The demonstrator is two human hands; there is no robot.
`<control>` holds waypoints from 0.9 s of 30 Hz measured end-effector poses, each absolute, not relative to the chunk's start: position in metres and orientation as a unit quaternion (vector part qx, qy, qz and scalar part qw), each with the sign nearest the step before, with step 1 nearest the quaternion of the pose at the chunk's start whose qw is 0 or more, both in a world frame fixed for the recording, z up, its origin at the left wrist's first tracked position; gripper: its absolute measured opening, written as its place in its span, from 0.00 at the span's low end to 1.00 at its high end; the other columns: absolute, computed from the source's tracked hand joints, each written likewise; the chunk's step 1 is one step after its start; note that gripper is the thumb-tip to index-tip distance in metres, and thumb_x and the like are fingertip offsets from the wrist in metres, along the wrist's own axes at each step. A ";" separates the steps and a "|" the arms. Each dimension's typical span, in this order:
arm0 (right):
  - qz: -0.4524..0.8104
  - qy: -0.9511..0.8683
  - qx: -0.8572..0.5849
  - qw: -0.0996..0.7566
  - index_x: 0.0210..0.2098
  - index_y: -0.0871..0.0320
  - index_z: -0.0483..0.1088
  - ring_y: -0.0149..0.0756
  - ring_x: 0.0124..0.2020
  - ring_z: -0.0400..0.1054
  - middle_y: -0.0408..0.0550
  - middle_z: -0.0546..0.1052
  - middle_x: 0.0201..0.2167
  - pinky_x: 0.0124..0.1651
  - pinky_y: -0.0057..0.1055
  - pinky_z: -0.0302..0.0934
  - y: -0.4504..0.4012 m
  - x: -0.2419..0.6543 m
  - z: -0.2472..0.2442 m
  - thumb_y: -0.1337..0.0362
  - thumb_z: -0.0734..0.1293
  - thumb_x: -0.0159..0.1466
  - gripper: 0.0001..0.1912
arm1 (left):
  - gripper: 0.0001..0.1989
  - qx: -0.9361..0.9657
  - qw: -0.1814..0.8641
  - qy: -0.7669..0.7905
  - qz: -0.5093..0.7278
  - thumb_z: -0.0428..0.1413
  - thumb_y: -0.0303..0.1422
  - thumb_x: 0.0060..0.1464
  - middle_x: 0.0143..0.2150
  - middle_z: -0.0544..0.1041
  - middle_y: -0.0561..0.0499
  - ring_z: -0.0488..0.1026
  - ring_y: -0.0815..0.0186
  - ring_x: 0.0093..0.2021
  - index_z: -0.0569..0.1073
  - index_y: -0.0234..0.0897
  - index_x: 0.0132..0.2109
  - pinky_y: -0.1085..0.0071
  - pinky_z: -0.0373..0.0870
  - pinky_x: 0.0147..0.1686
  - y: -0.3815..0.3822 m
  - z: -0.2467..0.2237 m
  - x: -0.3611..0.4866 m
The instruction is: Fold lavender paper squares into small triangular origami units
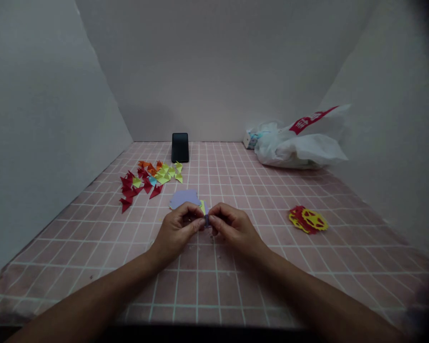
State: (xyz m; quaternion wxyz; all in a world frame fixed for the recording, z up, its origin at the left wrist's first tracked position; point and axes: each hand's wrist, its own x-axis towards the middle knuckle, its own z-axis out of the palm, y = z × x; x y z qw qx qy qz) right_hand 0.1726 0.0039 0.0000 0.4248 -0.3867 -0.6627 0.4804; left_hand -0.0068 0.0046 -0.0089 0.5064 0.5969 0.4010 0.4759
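Observation:
My left hand point(181, 227) and my right hand point(234, 227) meet low over the middle of the table. Thumbs and fingers of both pinch a small piece of purple paper point(206, 221), mostly covered by the fingertips. Just behind it shows a yellow paper strip point(202, 207); whether it is part of the held piece I cannot tell. Beyond my left hand lies a lavender paper sheet point(184, 197). Farther back on the left, folded paper pieces with pointed tips spread out in red point(128, 191), orange point(152, 169) and yellow point(163, 176), with a blue one point(152, 180) among them.
A black phone point(180, 147) leans upright near the back wall. To the right lie red and yellow cut-out shapes point(314, 220). A white plastic bag point(296, 150) and a small patterned box point(250, 139) sit at the back right. Pale walls border the checked pink tablecloth point(207, 295).

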 end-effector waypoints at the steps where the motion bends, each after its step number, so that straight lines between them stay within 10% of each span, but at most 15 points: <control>1: 0.474 -0.667 -0.390 0.423 0.33 0.57 0.70 0.31 0.27 0.65 0.42 0.70 0.26 0.32 0.29 0.60 0.004 0.173 0.000 0.65 0.64 0.65 0.05 | 0.05 0.596 0.505 0.402 0.477 0.62 0.31 0.52 0.33 0.76 0.52 0.74 0.66 0.34 0.74 0.36 0.36 0.68 0.73 0.39 0.004 -0.009 -0.006; 27: 0.530 -0.593 -0.425 0.433 0.27 0.57 0.70 0.31 0.27 0.64 0.41 0.70 0.24 0.30 0.29 0.59 0.003 0.173 0.005 0.65 0.66 0.58 0.04 | 0.06 0.706 0.443 0.380 0.402 0.54 0.33 0.60 0.36 0.72 0.50 0.70 0.64 0.39 0.72 0.37 0.35 0.67 0.64 0.42 0.002 0.001 -0.010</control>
